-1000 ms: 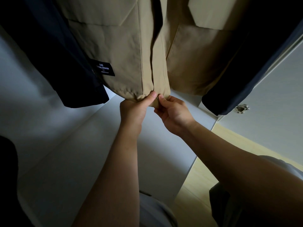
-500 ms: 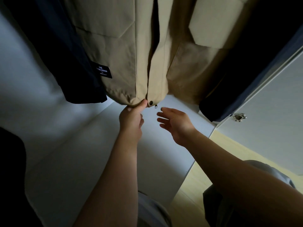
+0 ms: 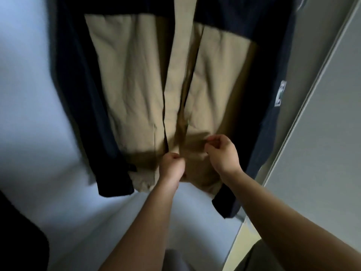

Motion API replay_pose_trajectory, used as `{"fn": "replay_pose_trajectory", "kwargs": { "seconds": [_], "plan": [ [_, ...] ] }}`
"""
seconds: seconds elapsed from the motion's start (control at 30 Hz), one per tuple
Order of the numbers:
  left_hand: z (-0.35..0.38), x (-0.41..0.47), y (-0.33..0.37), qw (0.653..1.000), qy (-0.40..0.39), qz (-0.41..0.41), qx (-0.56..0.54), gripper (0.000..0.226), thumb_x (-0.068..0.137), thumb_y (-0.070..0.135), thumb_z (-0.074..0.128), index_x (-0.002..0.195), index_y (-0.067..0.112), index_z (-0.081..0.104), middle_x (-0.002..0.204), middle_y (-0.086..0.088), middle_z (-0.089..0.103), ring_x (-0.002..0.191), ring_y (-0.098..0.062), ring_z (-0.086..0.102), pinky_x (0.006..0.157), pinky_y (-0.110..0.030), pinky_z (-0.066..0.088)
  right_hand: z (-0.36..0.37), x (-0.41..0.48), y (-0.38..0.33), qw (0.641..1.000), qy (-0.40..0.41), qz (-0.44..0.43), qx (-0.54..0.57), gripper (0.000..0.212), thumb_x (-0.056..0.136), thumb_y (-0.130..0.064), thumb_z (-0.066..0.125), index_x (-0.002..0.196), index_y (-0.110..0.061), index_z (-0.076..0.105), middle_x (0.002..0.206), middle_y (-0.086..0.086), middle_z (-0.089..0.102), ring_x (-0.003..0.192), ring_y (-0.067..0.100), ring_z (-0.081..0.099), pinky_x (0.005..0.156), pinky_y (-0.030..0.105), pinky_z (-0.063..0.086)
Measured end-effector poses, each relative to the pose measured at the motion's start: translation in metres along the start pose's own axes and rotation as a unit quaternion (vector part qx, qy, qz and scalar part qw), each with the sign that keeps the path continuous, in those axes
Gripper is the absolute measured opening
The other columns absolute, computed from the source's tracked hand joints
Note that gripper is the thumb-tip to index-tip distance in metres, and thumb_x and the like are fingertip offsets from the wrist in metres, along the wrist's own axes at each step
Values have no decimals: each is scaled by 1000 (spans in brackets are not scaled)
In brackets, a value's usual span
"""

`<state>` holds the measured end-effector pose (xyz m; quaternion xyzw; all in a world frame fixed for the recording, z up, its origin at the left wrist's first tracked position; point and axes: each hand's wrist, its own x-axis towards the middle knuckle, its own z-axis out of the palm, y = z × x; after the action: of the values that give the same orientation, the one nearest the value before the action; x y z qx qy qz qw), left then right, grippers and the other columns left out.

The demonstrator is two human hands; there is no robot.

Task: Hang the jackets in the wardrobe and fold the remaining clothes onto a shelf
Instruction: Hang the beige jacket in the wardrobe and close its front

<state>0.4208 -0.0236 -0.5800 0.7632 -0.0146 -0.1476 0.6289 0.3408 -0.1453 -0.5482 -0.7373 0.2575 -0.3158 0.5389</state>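
Left grip [image 3: 172, 164] curled tight, pinching the front edge of the jacket [image 3: 134, 85] low down, just above the hem. Right grip [image 3: 222, 151] just beside it, thumb and fingertips closed on the beige cloth of the other front panel; motion blur, so can't tell if a zipper or snap is between the fingers. Jacket is hanging up inside the wardrobe, beige body, navy sleeves [image 3: 86, 114] down both sides, small patch [image 3: 280, 93] on the far sleeve, front opening split down the middle. Pale wardrobe floor [image 3: 93, 222] below, wardrobe door [image 3: 322, 143] at right. Step, as I read it: hanging done for this one, now closing or straightening the front. Next move calls for bringing the two front edges together at the hem, lined up, light pull only so it doesn't slip off the hanger.
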Motion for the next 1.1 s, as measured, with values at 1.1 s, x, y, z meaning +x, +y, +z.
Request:
{"fn": "replay_pose_trajectory", "kwargs": {
  "seconds": [1.1],
  "plan": [
    [10, -69, 448, 679, 313, 483, 456, 47, 88, 67, 57, 80, 20, 62, 68, 2, 54, 54, -15, 45, 46, -26, 23, -179, 123, -255, 935, -145, -168, -276, 48, 87, -5, 55, 133, -14, 44, 108, 3, 56, 107, 23, 55, 84, 34, 45]
  ]
}}
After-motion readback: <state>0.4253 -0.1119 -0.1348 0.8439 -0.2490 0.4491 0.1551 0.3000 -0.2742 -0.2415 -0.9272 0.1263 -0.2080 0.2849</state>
